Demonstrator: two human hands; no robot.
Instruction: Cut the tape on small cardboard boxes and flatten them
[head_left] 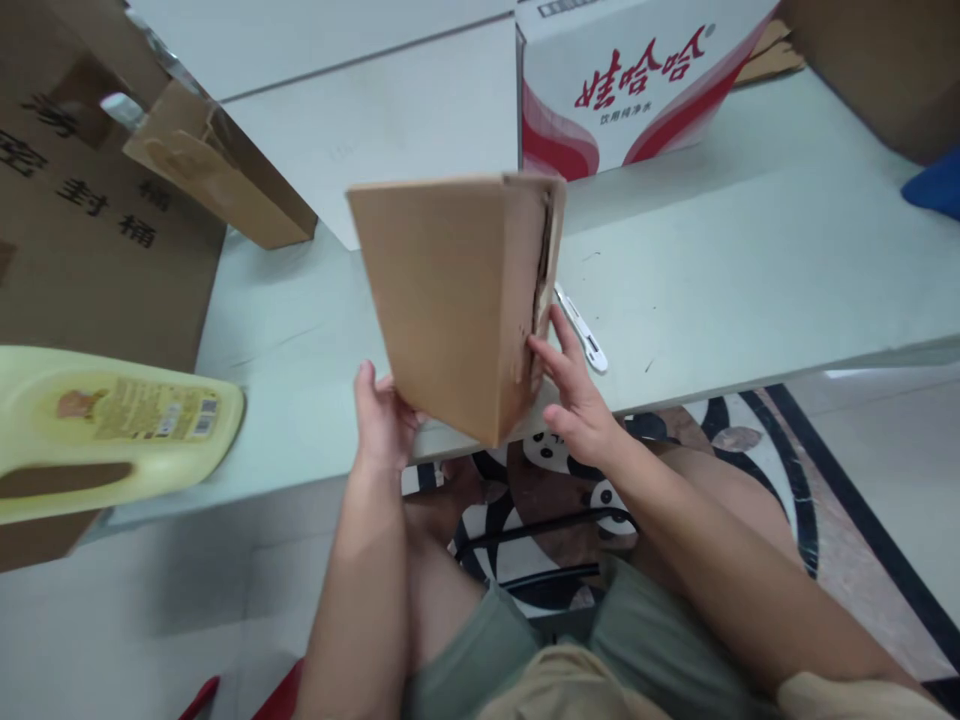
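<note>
A brown cardboard box (442, 300) stands tilted at the table's front edge, in front of me. My left hand (386, 415) grips its lower left side, the thumb up along the edge and the other fingers partly hidden behind or under it. On the right, my right hand (574, 390) has its fingertips on the box's narrow side, at a rough, torn-looking seam; its thumb is held away from the cardboard. Just beyond my right fingers a white utility knife (581, 328) lies on the table.
The pale table (750, 260) carries a white and red carton (630, 95) at the back and a narrow cardboard piece (225, 165) at back left. A yellow jug (150, 420) and a large printed carton (97, 230) are on the left. Something blue (934, 185) shows at far right.
</note>
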